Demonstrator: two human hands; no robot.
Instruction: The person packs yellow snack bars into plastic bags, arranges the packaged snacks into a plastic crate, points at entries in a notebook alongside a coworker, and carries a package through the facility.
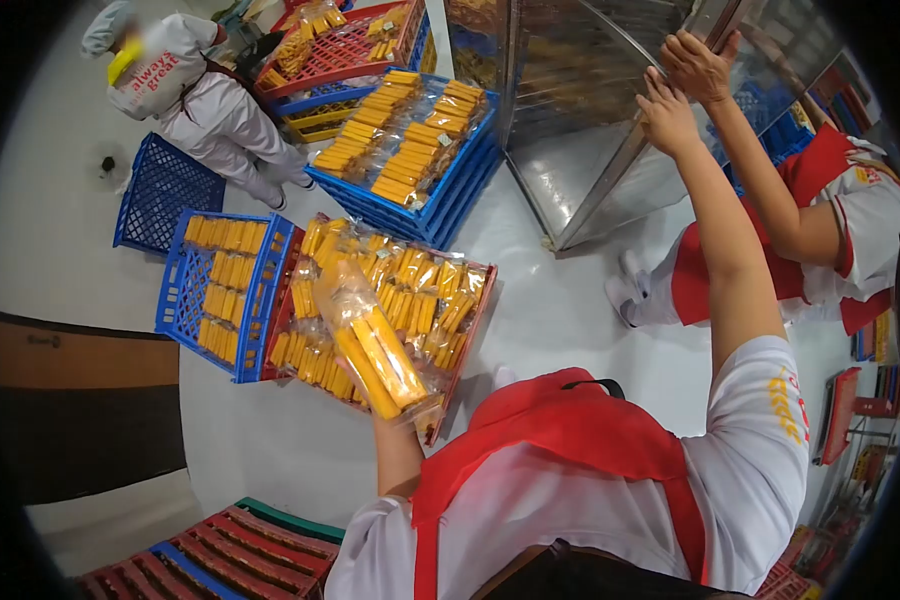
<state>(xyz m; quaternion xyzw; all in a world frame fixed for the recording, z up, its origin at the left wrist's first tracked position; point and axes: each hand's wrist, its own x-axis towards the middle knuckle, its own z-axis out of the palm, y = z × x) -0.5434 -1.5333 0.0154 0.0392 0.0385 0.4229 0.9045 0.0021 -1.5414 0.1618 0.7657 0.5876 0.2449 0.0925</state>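
My left hand [392,436] holds up a clear plastic pack of long yellow sticks [375,350]. The pack hides most of its fingers. Under and behind it sits a red crate [448,392] filled with similar packs. My right hand [667,118] reaches far forward, fingers stretched out against the metal frame [625,170] of a tall clear-panelled door or cabinet. Just above it, a co-worker's hand [698,66] also touches that frame.
Stacked blue crates [400,215] with yellow packs stand ahead; another blue crate [255,350] adjoins the red one. A person in white [210,105] stands at the far left, near an upright blue crate [170,190]. Red slatted crates or pallets [230,560] lie at bottom left.
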